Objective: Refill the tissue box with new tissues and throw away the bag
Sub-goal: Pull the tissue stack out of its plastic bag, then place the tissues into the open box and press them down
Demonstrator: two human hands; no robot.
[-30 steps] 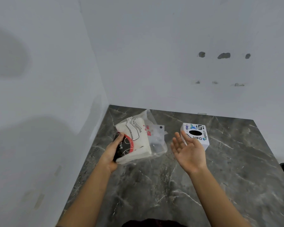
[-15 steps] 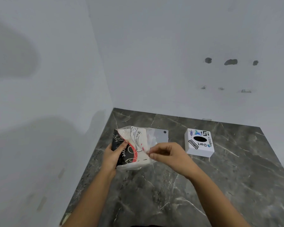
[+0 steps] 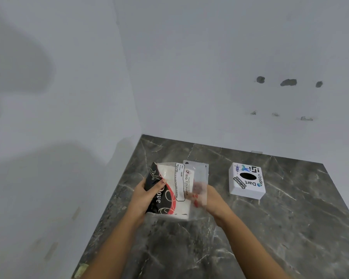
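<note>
Shifted since half a second ago: right hand [image 3: 214, 200] now tucked behind the clear open flap of the tissue bag [image 3: 176, 190], no longer pinching in front of it. Fingers seen only as a blur through the plastic, closed around the bag's right side. Left hand [image 3: 144, 195] wrapped around the bag's left edge, thumb pressed on the black printed panel. Bag held upright between both hands, its lower end close to the dark marble counter [image 3: 270, 238]; cannot tell whether touching. Black, red and white print on the bag's front, with a label reading "BIG TISSUES". White stack of tissues [image 3: 170, 173] visible inside at the top, under the plastic. Clear empty flap standing up at the bag's right side.

White tissue box [image 3: 247, 181] resting on the counter to the right of the bag, apart from both hands, covered in stickers, dark oval opening on top. Pale wall [image 3: 210, 77] behind the counter, marked with several dark chipped spots at upper right. Both bare forearms reaching in from the bottom edge.
</note>
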